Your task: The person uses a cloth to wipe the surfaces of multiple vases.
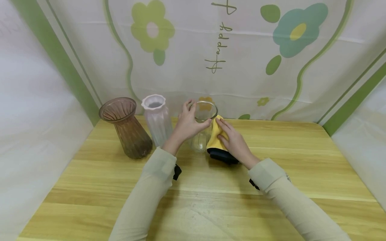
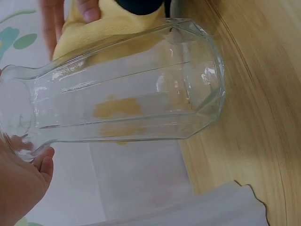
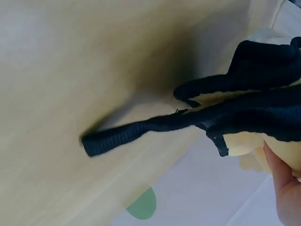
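A clear glass vase (image 1: 199, 143) stands on the table, its ribbed sides plain in the left wrist view. My left hand (image 1: 190, 123) grips it near the top, fingers and thumb spread around the rim. On the vase's right side, my right hand (image 1: 236, 141) holds a yellow cloth (image 1: 213, 138) with black edging against the glass. The cloth hangs in folds, and its black edge (image 3: 263, 99) fills much of the right wrist view. Part of the cloth shows through the vase in the left wrist view.
A pinkish-white vase (image 1: 158, 124) with a scalloped rim stands left of the glass one. Further left is a brown glass vase (image 1: 132, 137) with a flared mouth. Behind the wooden table (image 1: 301, 160) hangs a flower-printed curtain (image 1: 187, 67).
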Tool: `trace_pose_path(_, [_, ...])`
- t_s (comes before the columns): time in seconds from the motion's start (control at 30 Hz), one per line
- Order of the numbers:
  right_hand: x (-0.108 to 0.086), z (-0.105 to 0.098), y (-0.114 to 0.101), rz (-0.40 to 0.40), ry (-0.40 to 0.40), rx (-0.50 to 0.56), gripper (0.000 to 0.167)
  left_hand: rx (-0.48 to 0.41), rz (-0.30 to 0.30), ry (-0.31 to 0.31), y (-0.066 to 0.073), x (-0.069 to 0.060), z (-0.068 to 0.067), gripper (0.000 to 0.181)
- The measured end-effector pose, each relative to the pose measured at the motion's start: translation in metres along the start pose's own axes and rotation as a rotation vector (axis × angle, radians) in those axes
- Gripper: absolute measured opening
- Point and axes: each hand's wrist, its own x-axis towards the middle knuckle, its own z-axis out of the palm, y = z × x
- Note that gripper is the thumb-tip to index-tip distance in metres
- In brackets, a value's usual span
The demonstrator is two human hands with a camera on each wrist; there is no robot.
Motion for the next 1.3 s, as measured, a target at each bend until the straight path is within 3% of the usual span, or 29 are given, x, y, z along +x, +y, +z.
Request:
trace_pose_path(0.43, [0.004,-0.002,-0.001,0.017,-0.023,0.01,0.062,-0.015,0.011,-0.021,-0.001,-0.001,-0.003,0.094])
trace_pose_path(0.87, [-0.009,0.012,0.014,0.041,-0.112,-0.077,0.06,-0.023,0.012,-0.016,-0.002,-0.003,0.001,0.1])
trace_pose_path(1.3, [-0.001,0.005,0.003,0.019,-0.01,0.018,0.063,0.034,0.022,0.025,0.001,-0.002,-0.004,0.096])
